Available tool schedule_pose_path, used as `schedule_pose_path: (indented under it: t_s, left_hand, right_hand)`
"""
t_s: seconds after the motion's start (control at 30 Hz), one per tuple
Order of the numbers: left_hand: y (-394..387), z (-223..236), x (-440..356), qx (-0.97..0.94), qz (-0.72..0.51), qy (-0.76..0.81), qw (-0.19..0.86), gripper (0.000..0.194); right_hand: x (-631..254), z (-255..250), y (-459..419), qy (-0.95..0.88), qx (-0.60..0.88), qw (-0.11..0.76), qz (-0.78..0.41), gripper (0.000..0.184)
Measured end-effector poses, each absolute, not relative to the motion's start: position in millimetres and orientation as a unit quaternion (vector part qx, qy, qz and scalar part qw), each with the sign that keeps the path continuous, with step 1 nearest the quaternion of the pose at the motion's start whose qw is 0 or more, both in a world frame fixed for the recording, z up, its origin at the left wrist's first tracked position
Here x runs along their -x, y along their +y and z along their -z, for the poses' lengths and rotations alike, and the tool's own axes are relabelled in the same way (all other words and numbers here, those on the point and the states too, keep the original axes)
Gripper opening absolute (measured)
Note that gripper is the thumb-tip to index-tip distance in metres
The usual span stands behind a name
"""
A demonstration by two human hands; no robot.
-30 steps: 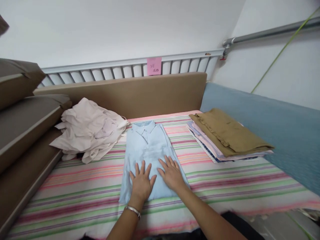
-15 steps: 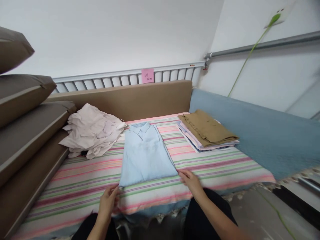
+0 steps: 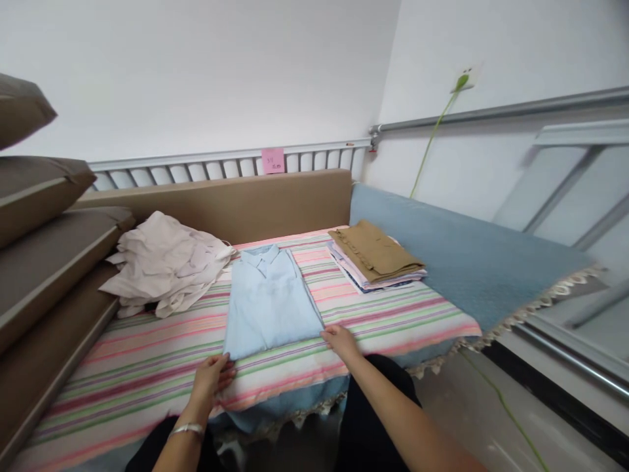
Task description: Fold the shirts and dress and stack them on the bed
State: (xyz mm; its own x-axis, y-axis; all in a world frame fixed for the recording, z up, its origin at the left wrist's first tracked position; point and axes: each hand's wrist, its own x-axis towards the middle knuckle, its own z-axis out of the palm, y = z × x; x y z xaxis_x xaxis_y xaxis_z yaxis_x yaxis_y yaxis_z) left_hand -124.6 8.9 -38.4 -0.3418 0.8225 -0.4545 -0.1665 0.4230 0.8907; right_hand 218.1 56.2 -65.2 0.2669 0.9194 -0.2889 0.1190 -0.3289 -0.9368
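Note:
A folded light blue shirt (image 3: 269,303) lies collar-away on the striped sheet (image 3: 147,367). My left hand (image 3: 210,378), with a silver bracelet on the wrist, pinches the shirt's near left corner. My right hand (image 3: 339,341) grips the near right corner with curled fingers. Both hands sit at the shirt's bottom edge.
A crumpled pile of pale pink clothes (image 3: 164,262) lies to the left. A stack of folded clothes topped by a brown garment (image 3: 376,254) sits on the right. Brown cushions (image 3: 39,223) are stacked at far left, a blue blanket (image 3: 457,262) at right, a tan headboard (image 3: 236,203) behind.
My hands left the shirt's surface and slid to its near corners, where they closed on the fabric. The view has pulled back and swung right.

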Motion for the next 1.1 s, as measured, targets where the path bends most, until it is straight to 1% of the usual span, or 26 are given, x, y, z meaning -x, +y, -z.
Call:
schedule_pose_path:
  t_s: [0.13,0.27,0.43,0.67,0.77,0.9,1.1]
  left_hand:
    - [8,34,123,-0.231,-0.469,0.669,0.528,0.022]
    - [5,31,123,-0.208,-0.484,0.664,0.530,0.022]
    - [-8,28,123,-0.213,-0.502,0.640,0.541,0.025]
    - [-43,46,107,-0.251,-0.482,0.634,0.550,0.031]
    - [-48,52,102,-0.265,-0.464,0.660,0.528,0.031]
    - [-40,48,106,-0.300,-0.441,0.699,0.476,0.029]
    - [-16,45,113,-0.365,-0.404,0.739,0.396,0.029]
  right_hand:
    - [-219,56,58,-0.396,0.680,0.379,-0.488,0.014]
    - [-219,47,56,-0.399,0.679,0.353,-0.504,0.014]
    - [-230,36,57,-0.404,0.681,0.320,-0.521,0.019]
    - [-259,32,52,-0.425,0.684,0.267,-0.530,0.025]
    - [-258,38,48,-0.438,0.693,0.259,-0.511,0.025]
    - [-254,43,47,-0.462,0.706,0.261,-0.469,0.020]
    - [-248,50,46,-0.536,0.714,0.278,-0.355,0.025]
